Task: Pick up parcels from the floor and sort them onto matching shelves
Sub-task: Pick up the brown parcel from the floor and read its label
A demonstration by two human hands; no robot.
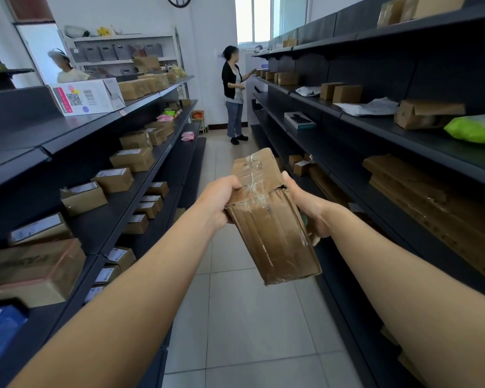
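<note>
Turning the taped cardboard parcel until its label shows seems the best move, as none is visible while it hangs over the aisle floor. Left hand and right hand are both clamped around its sides, between the left shelves and the right shelves.

Arms: two forearms were in view, both bare from the lower edge up to the wrists.
Sleeves: none showed anywhere along either arm.
Left hand: bare, no glove, no ring or watch that could be made out.
Right hand: bare as well, no glove, nothing worn at the wrist.
Fingers: mostly hidden from where the camera looked, so nails could not be told.
</note>
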